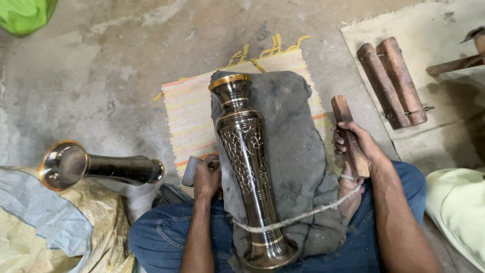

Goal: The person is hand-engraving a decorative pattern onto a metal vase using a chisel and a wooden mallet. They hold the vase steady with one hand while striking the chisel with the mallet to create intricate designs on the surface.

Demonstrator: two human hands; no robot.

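Vase [247,162] roped, right grip [353,144] clasping mallet [349,135]

Even, soft daylight, moderately bright; no hard shadows, only faint shade under vase [247,167] and at 3 o'clock beside wooden blocks [391,81]; bright glints on vase neck and on second vase [96,167] at 9 o'clock; focus sharp centrally; slight wide-angle stretch toward corners; green cloth [25,15] at 10 o'clock overexposed.

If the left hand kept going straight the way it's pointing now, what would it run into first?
The left hand points up-frame, away from the body, gripping a small tool. Straight on lies only the striped mat, then bare floor; the engraved vase stays beside that line, though depth is unclear.
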